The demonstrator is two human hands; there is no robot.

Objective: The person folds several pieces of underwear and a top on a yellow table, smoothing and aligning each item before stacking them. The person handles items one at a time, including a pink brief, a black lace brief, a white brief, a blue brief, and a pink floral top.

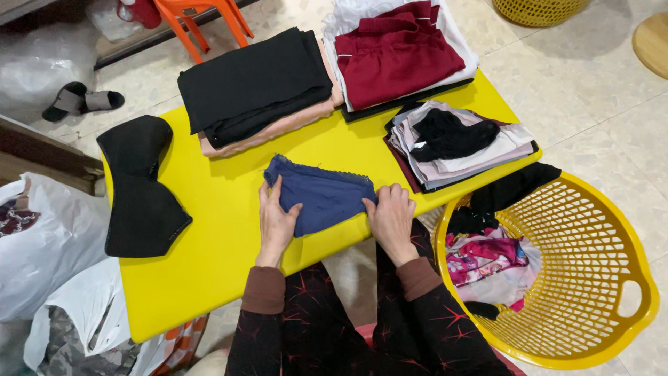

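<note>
A small dark blue garment with a lace edge lies on the yellow table near its front edge. My left hand pinches its left side, thumb on top of the cloth. At the garment's right end, my right hand presses down with fingers curled over the fabric. Both hands hold the same piece, which is partly folded.
Folded stacks sit at the back: black over pink, dark red over white, and a mixed pile. A black bra lies at the left. A yellow laundry basket with clothes stands right of the table. White bags sit left.
</note>
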